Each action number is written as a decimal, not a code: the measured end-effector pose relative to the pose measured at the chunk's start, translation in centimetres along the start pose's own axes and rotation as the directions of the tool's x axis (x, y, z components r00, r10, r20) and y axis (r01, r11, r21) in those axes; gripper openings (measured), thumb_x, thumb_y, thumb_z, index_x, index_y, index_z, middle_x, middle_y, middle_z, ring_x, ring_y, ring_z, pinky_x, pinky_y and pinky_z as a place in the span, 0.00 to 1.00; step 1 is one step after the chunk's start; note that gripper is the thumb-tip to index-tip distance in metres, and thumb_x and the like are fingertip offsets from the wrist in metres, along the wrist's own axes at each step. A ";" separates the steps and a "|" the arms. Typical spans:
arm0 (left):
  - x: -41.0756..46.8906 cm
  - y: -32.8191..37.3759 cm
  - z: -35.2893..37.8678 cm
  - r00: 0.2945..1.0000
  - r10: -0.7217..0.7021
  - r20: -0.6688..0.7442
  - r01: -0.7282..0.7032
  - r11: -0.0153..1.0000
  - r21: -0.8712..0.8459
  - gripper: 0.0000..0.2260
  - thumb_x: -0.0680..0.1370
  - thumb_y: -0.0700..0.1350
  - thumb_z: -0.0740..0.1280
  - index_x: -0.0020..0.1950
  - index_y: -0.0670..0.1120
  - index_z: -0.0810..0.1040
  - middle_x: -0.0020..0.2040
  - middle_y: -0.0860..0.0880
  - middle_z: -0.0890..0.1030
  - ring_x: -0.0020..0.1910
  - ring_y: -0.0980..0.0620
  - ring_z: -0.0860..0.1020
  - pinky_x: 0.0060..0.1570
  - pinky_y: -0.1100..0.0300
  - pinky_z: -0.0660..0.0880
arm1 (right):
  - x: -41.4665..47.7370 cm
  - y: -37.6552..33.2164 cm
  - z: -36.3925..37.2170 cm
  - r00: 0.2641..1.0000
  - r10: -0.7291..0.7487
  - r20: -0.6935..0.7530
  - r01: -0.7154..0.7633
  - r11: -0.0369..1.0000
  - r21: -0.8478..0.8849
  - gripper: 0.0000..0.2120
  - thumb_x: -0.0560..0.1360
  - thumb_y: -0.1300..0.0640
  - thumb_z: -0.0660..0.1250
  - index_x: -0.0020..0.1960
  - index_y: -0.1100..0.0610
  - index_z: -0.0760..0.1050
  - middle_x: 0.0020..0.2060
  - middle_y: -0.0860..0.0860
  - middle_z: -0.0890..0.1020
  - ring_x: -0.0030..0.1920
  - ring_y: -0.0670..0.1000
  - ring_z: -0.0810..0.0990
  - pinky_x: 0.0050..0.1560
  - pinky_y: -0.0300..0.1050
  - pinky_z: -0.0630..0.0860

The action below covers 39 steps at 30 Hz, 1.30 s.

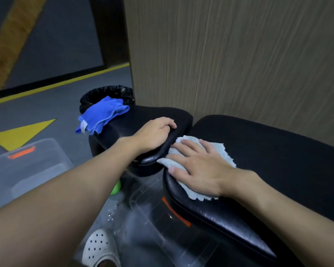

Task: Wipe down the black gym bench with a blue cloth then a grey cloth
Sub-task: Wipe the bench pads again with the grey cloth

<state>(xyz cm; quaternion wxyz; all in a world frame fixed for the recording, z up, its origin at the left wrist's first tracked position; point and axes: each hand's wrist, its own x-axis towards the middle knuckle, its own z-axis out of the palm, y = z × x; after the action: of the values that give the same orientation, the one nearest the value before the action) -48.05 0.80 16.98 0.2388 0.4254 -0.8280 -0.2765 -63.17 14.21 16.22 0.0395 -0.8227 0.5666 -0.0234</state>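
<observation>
The black gym bench has two pads: a small seat pad (143, 114) at centre and a long back pad (268, 151) running to the right. My right hand (199, 166) lies flat with straight fingers on the grey cloth (226, 153), pressing it onto the near end of the long pad. My left hand (154, 132) rests on the seat pad with its fingers curled over the pad's far edge. The blue cloth (102, 114) lies folded on the far left end of the seat pad, hanging partly over the side.
A wood-grain wall (239, 54) stands right behind the bench. A black-lined bin (106, 93) sits beyond the blue cloth. Clear plastic boxes with orange clips lie on the floor at left (27, 166) and under the bench (162, 218). My white shoe (100, 247) is below.
</observation>
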 end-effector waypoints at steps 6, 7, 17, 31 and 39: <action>-3.7 0.7 -1.6 0.998 -0.057 0.011 0.057 0.998 -0.006 0.14 0.81 0.44 0.55 0.60 0.52 0.77 0.57 0.50 0.80 0.58 0.52 0.76 0.63 0.54 0.69 | 2.4 0.8 -0.7 0.991 0.132 -0.019 -0.131 0.990 0.057 0.25 0.80 0.38 0.39 0.70 0.38 0.66 0.74 0.41 0.62 0.77 0.45 0.50 0.76 0.54 0.43; -4.4 0.7 -1.7 0.998 -0.054 0.013 0.054 0.999 0.000 0.14 0.82 0.46 0.55 0.61 0.52 0.77 0.58 0.51 0.80 0.58 0.52 0.75 0.63 0.54 0.69 | 2.3 0.5 -0.6 0.991 0.137 -0.009 -0.136 0.990 0.046 0.25 0.80 0.38 0.40 0.70 0.37 0.65 0.74 0.42 0.62 0.77 0.45 0.49 0.76 0.55 0.43; -7.1 7.4 2.0 0.991 0.066 0.115 -0.076 0.993 0.085 0.15 0.79 0.55 0.53 0.60 0.57 0.75 0.57 0.58 0.79 0.57 0.55 0.75 0.62 0.49 0.71 | -9.3 -0.7 -1.0 0.998 0.050 0.024 -0.050 0.998 0.022 0.26 0.81 0.37 0.41 0.79 0.38 0.47 0.80 0.42 0.44 0.77 0.41 0.35 0.76 0.47 0.34; -7.5 25.6 21.3 0.918 0.081 0.387 -0.280 0.823 0.494 0.29 0.79 0.66 0.45 0.78 0.60 0.46 0.80 0.45 0.44 0.78 0.41 0.41 0.71 0.33 0.39 | -37.8 15.8 -2.5 0.867 0.467 -0.173 -0.431 0.878 0.209 0.22 0.85 0.48 0.43 0.76 0.38 0.61 0.77 0.38 0.60 0.77 0.37 0.50 0.76 0.40 0.49; -9.0 38.0 31.6 0.826 0.236 0.512 -0.478 0.773 0.416 0.29 0.80 0.64 0.47 0.79 0.57 0.49 0.80 0.46 0.45 0.78 0.43 0.41 0.69 0.29 0.39 | -50.2 21.1 -6.5 0.574 0.633 -0.519 -0.491 0.774 0.400 0.18 0.85 0.51 0.50 0.73 0.37 0.64 0.73 0.42 0.67 0.75 0.43 0.62 0.69 0.27 0.53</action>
<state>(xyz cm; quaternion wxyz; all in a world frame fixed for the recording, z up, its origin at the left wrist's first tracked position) -84.99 34.83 17.52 -0.0271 0.2322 -0.9695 -0.0733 -101.31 53.38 21.09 -0.0590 -0.5319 0.7722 -0.3425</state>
